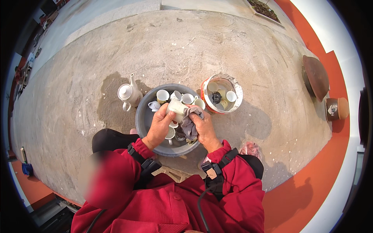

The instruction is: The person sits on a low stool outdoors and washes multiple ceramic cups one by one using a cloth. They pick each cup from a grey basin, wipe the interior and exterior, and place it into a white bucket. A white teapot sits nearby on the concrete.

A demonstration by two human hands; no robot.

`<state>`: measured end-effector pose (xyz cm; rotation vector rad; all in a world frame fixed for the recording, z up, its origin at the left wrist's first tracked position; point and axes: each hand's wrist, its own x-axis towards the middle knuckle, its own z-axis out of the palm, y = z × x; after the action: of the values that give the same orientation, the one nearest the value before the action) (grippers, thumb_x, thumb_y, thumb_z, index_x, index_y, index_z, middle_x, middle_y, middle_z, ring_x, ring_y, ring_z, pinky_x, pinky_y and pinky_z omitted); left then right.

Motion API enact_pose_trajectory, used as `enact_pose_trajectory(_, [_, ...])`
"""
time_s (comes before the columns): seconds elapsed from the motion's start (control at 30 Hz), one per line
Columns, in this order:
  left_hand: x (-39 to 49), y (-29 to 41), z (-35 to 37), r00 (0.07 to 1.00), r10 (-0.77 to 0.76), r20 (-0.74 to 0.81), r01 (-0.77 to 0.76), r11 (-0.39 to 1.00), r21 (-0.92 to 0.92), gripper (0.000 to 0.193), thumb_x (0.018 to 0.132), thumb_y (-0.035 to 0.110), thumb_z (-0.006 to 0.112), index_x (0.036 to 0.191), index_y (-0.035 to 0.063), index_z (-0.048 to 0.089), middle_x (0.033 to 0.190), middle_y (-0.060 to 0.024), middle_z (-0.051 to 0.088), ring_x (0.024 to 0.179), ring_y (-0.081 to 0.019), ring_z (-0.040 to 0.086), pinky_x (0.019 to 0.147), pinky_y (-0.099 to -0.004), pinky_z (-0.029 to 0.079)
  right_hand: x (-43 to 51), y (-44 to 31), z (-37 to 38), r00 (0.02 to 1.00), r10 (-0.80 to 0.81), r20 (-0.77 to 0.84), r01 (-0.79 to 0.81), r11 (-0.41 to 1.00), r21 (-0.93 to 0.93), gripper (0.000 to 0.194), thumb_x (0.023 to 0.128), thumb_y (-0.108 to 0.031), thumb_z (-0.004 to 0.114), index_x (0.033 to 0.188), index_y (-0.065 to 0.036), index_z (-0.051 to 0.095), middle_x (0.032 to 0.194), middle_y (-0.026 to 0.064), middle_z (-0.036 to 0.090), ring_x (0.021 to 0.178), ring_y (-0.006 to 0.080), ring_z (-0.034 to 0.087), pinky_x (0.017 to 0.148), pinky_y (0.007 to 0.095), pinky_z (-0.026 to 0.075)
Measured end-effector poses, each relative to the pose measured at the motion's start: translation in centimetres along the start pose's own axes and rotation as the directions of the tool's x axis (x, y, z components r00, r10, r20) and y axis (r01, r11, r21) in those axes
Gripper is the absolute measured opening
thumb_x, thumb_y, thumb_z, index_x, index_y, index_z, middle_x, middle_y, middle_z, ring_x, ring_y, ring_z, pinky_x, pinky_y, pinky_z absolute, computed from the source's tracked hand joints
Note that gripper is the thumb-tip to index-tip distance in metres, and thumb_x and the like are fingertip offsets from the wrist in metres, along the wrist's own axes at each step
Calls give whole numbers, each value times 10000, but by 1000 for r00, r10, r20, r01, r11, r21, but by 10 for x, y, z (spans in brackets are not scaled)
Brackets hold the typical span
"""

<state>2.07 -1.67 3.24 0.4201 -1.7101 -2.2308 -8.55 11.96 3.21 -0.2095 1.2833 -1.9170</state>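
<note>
Both hands are over a grey basin (141, 137) on the concrete ground. My left hand (158, 125) grips a pale cup (176, 108), tilted on its side. In my right hand (205, 125) is a grey cloth (190, 125), pressed against the cup's right end. Several white cups stand in the basin, among them a cup (162, 95) at the back and a mug (170, 133) near the front. A clear glass vessel (179, 135) lies partly hidden beneath the cloth. What else sits under my hands is covered.
Left of the basin stands a white teapot (130, 94) on wet ground. To its right, a white bucket (239, 102) holds water, cups and a black part (216, 97). A reddish cloth (250, 149) lies near my right knee. Brown earthenware pots (316, 78) stand by the wall.
</note>
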Motion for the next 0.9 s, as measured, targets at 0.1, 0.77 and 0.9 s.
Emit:
enact_pose_trajectory(0.1, [4, 4, -4, 997, -71, 38, 75, 989, -124, 288, 1005, 156, 499, 1250, 14, 553, 1133, -34, 602, 975, -96, 555, 859, -257, 446, -1, -10, 2, 983, -161, 87, 178, 951, -253, 422, 837, 17, 661, 1255, 4, 601, 1081, 61, 660, 954, 131, 614, 865, 266, 500])
enact_pose_trajectory(0.77, [-6, 8, 1, 998, -55, -30, 55, 998, 15, 306, 1022, 263, 525, 1129, 1, 640, 976, -7, 657, 876, -62, 563, 779, -240, 462, -2, -1, 7, 991, -131, 37, 134, 985, -111, 228, 895, 0, 570, 1106, -35, 647, 1047, 61, 671, 902, 159, 647, 803, 289, 529])
enact_pose_trajectory(0.9, [-7, 7, 0, 1000, -5, 18, 2, 988, 155, 316, 1023, 250, 518, 1142, -16, 641, 963, -4, 646, 882, -72, 543, 791, -232, 446, 1, 1, 1, 984, 179, 27, -179, 947, 266, 229, 930, -19, 527, 1116, -21, 661, 1055, 79, 670, 932, 163, 656, 818, 305, 553])
